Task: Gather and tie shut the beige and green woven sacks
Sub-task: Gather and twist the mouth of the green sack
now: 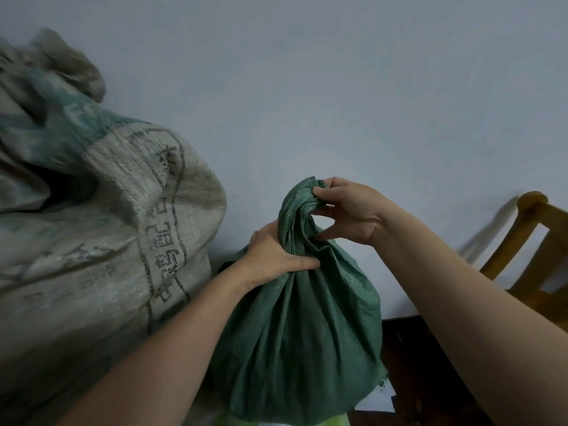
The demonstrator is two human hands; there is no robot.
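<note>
While my left grip (276, 256) is curled tight round the gathered neck of the green sack (301, 333), which stands just right of the beige sack (107, 226), my right grip (353, 210) pinches the twisted top (299, 198). I'd hold the lower clamp firm, then loop that top round snugly so the neck can't loosen.

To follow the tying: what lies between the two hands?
Head view: the twisted neck of the dark green woven sack, left hand gripping low, right hand pinching its tip.
</note>
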